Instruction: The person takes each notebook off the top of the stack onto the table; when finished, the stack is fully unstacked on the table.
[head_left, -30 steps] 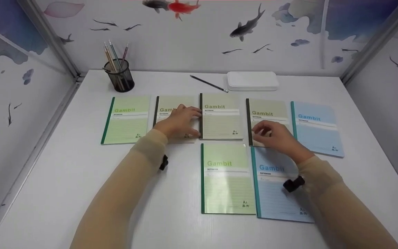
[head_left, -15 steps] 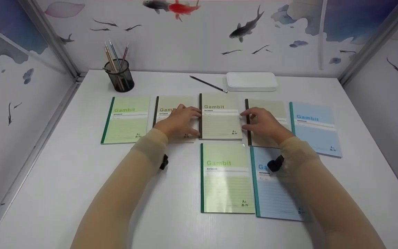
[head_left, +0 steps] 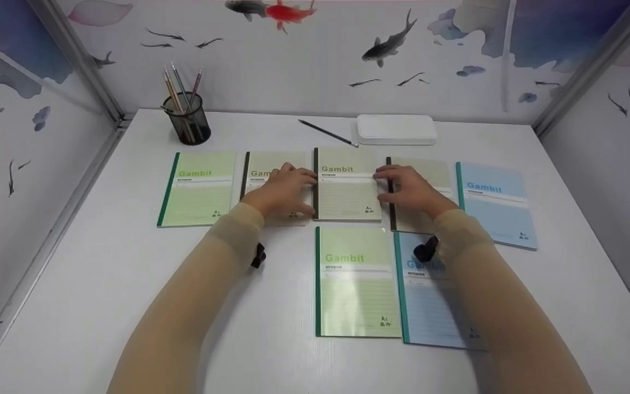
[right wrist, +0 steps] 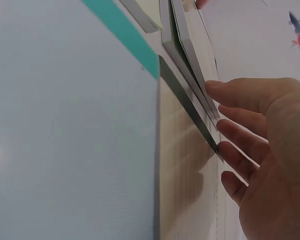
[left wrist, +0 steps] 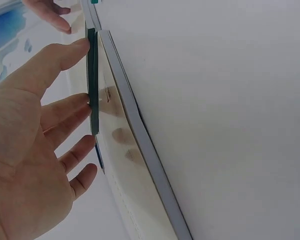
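Note:
A beige notebook (head_left: 348, 194) with a dark spine lies at the middle of the back row. My left hand (head_left: 279, 191) touches its spine with thumb and fingertips, reaching over another beige notebook (head_left: 263, 158). At the opposite edge, the thumb and fingertips of my right hand (head_left: 410, 189) touch the page side, above a third beige notebook (head_left: 435, 169). In the right wrist view, the page edges (right wrist: 195, 65) show at least two notebooks stacked here. Both hands have their fingers spread, slightly bent.
A green notebook (head_left: 200, 202) and a blue notebook (head_left: 498, 213) end the row. Nearer lie another green notebook (head_left: 356, 295) and a blue notebook (head_left: 435, 306), partly under my right arm. Behind are a mesh pen cup (head_left: 186, 120), a pencil (head_left: 326, 132) and a white case (head_left: 397, 130).
My right hand has moved left from over the right beige notebook to the right edge of the middle one. My left hand has stayed at the spine.

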Available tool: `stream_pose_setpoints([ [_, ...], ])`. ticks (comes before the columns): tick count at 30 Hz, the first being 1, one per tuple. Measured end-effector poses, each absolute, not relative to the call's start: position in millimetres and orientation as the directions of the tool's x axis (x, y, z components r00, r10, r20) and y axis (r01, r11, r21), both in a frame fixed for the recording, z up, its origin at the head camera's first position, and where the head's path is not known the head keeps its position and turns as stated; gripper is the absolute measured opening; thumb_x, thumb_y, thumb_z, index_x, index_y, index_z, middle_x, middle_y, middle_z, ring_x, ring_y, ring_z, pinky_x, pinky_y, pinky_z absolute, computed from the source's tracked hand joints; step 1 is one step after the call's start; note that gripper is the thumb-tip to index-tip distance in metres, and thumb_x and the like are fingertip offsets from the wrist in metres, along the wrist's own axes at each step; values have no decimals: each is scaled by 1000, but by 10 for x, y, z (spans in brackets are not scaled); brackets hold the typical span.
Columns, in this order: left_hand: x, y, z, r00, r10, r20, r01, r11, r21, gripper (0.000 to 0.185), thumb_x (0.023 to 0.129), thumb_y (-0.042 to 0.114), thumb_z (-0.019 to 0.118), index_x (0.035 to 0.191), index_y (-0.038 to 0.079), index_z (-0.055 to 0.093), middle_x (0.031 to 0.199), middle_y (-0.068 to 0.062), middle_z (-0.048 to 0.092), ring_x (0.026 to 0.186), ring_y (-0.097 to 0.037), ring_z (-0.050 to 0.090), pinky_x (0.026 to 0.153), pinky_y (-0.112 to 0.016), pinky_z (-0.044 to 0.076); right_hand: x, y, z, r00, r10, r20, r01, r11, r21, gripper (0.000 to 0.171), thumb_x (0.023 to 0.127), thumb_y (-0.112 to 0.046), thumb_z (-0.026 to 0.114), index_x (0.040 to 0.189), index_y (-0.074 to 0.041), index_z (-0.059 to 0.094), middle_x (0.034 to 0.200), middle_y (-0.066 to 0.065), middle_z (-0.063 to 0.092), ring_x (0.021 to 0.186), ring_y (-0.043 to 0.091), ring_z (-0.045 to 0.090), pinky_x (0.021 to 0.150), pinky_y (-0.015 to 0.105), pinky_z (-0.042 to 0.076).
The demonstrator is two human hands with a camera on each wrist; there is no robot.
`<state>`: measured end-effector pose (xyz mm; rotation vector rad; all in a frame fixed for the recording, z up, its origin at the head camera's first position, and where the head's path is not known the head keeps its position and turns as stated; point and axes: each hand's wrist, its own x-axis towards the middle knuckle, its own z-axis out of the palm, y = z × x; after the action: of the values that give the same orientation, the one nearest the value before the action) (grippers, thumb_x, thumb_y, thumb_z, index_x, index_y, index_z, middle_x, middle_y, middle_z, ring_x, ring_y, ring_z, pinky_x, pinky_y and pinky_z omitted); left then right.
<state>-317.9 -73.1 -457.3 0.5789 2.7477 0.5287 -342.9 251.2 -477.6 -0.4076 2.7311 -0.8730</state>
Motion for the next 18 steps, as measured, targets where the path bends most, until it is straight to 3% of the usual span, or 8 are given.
stream_pose_setpoints([
  [5, -3214, -713, -4580, -884, 426, -190, 326, 855, 403, 68, 91, 47, 76, 150, 18, 55, 161, 0, 43, 146, -28, 32, 121, -47, 30, -3445, 2506, -4780, -921, -369, -125, -233, 778, -583, 56, 93, -21, 76, 145, -13, 60, 160, 8, 46, 153, 36, 33, 127, 57, 23],
  [13, -3220, -695, -4630, -920, 345, -183, 220, 846, 486, 65, 95, 42, 73, 152, 18, 53, 152, -1, 50, 135, -28, 37, 114, -45, 37, -3427, 2485, -4770, -926, -360, -110, -225, 764, -605, 56, 91, -21, 77, 144, -14, 61, 159, 6, 48, 152, 34, 35, 126, 56, 25],
  [18, -3186, -661, -4612, -922, 328, -208, 168, 821, 546, 65, 96, 39, 74, 153, 18, 52, 151, -9, 43, 130, -28, 40, 111, -44, 41, -3407, 2500, -4786, -934, -328, -138, -186, 780, -598, 57, 92, -22, 77, 146, -16, 60, 161, 4, 45, 153, 34, 31, 126, 57, 24],
])
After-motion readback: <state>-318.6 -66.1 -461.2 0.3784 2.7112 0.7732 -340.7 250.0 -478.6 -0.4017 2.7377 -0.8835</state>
